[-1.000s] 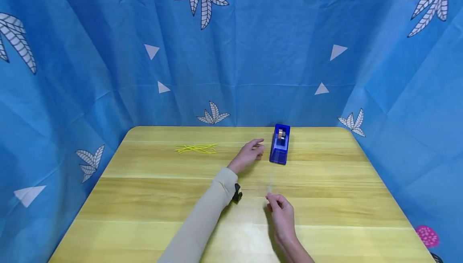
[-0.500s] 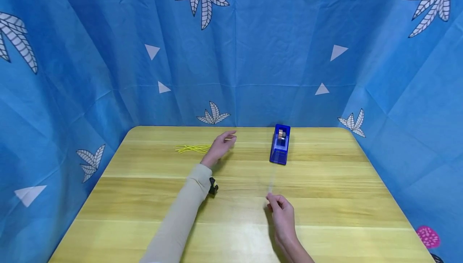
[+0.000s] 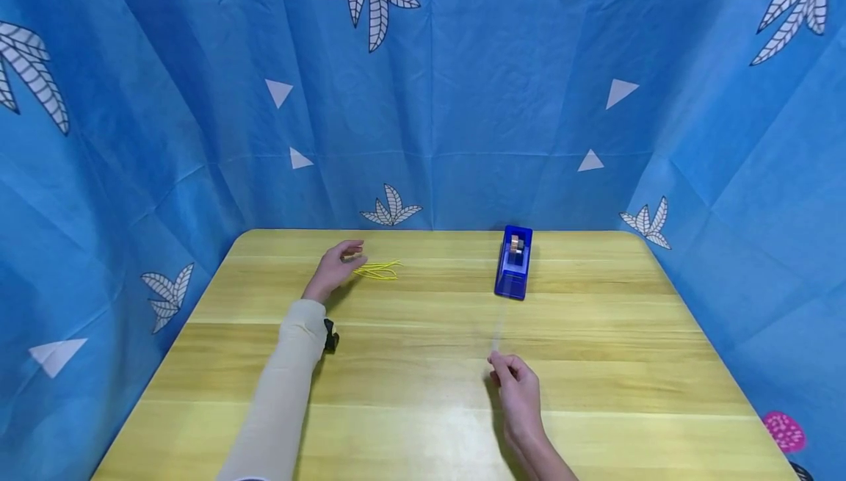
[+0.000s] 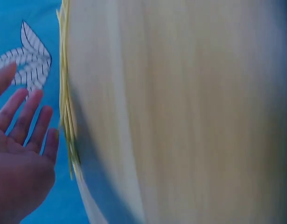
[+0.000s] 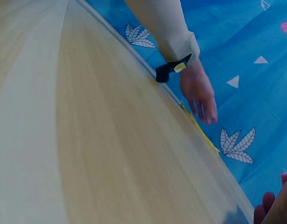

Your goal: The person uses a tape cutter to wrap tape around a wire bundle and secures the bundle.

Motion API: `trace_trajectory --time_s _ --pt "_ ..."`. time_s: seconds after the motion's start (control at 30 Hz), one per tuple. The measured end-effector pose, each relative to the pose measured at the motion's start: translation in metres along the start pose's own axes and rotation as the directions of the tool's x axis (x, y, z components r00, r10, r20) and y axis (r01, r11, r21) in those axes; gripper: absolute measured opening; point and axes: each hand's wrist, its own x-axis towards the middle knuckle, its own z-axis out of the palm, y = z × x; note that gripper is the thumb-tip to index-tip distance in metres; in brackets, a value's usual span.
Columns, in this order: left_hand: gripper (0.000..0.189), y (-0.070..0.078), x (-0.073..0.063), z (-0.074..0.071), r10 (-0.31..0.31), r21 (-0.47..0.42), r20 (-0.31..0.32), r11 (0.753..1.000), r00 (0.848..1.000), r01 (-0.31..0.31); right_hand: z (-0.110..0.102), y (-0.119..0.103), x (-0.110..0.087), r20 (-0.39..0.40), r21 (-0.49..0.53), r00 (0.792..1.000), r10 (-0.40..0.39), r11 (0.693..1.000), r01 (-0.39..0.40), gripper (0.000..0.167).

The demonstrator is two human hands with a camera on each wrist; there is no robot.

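Several yellow strands (image 3: 378,271) lie near the far edge of the surface (image 3: 410,393), the left hand (image 3: 334,269) over their left end, fingers loosely extended. Well apart, farther from that edge, the right hand (image 3: 519,393) pinches clear tape (image 3: 499,328) running toward the blue dispenser (image 3: 511,281) by the far edge.

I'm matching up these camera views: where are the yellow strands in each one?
Head: yellow strands, left of centre, partly behind the left hand.
Left wrist: yellow strands run down from the top, left side.
Right wrist: yellow strands slant down rightward, right of centre.
Shared landmark: the left hand, near them in all three.
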Motion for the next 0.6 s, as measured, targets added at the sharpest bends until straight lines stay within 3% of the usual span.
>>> trace_trajectory --time_s 0.27,0.37,0.6 --pt "0.057 -0.014 -0.009 -0.025 -0.041 0.100 0.036 0.994 0.998 0.037 0.000 0.000 0.000 -0.003 0.000 1.000 0.000 1.000 0.000 0.027" --pt "0.056 -0.018 -0.011 -0.029 -0.071 0.101 0.028 0.993 0.997 0.067 0.000 0.001 0.000 -0.004 0.000 1.000 0.000 1.000 0.000 0.027" --pt "0.049 -0.017 -0.013 -0.029 -0.070 0.139 0.020 0.988 0.997 0.067 0.001 0.002 0.001 -0.009 0.003 1.000 -0.005 1.000 0.005 0.027"
